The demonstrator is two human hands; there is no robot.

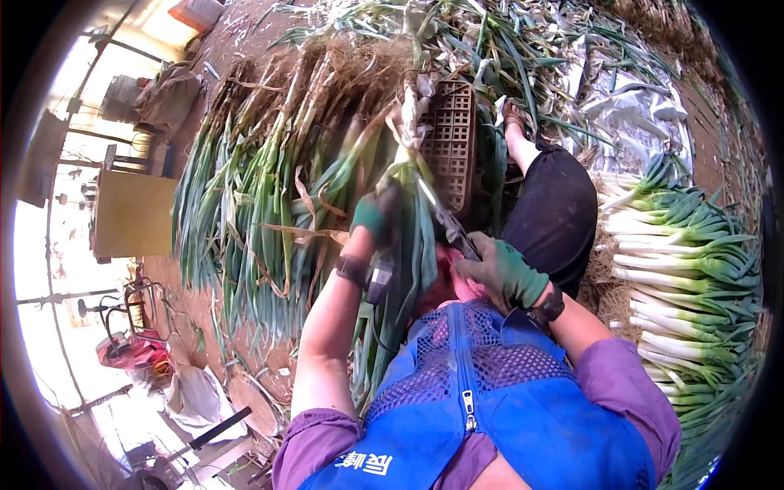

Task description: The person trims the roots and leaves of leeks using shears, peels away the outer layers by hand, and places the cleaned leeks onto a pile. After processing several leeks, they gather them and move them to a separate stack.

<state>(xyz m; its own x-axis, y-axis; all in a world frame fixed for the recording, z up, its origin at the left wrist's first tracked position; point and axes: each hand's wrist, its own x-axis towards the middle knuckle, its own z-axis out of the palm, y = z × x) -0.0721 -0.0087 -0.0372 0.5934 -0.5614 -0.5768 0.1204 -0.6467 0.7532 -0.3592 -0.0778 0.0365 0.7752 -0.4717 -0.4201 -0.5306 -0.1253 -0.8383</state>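
My left hand [377, 214], in a green and dark glove, is closed around the leafy part of a leek [406, 139] and is partly blurred. The leek's pale root end points up and away, and its green leaves hang toward my lap. My gloved right hand [505, 271] grips a thin tool [451, 226] with a dark handle and a metallic front, close beside the leek. I cannot make out the tool's exact kind. Left of my left hand lies a large pile of untrimmed leeks [278, 163] with brown, soil-covered roots.
A brown plastic crate [447, 147] stands ahead. Cleaned leeks [678, 278] with white stems lie stacked at the right. Leaf scraps [523, 41] and white sheeting [637, 110] cover the ground at the back. A yellow board [135, 214] stands at the left.
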